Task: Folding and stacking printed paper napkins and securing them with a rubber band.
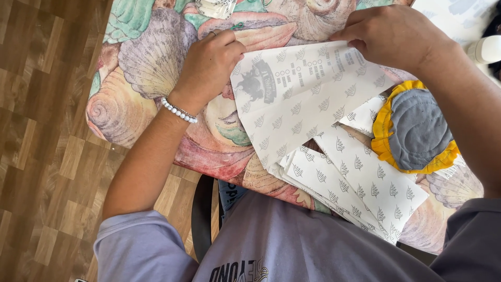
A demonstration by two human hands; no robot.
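Two hands: both on one paper bag, one at each top corner.
Floor [36, 130]: brown wood blocks, at 9 o'clock, under the table edge.
Table [135, 68]: covered in a cloth with big painted shells, pink, green and purple.
Left hand [209, 65]: at 11 o'clock, curled, with a white bead band on the wrist.
Left grip: fingers bent tight onto the left top corner of the top paper bag, thumb tucked under; pinching it or only pressing it down, cannot tell.
Top paper bag [297, 99]: white with small grey leaf marks and a dark picture, flat on the cloth, near the middle.
Why held so: a hand at each corner keeps the bag flat and stops sliding, most likely.
Inside the bag: looks flat and thin; mouth not seen, so cannot tell for sure.
Right hand [394, 34]: at 1 o'clock, knuckles up, fingertips closed on the bag's right top edge.
Right grip: nearly closed, paper edge nipped under the fingers.
Pile of bags [360, 183]: more of the same white bags, at 5 o'clock, spread like a fan under the top one, hanging past the table edge near the lap.
Round pad [417, 130]: grey cloth with a yellow frill, at 3 o'clock, lying on the pile, maybe keeping it in place.
White thing [488, 49]: far at 2 o'clock, too cut off to tell.
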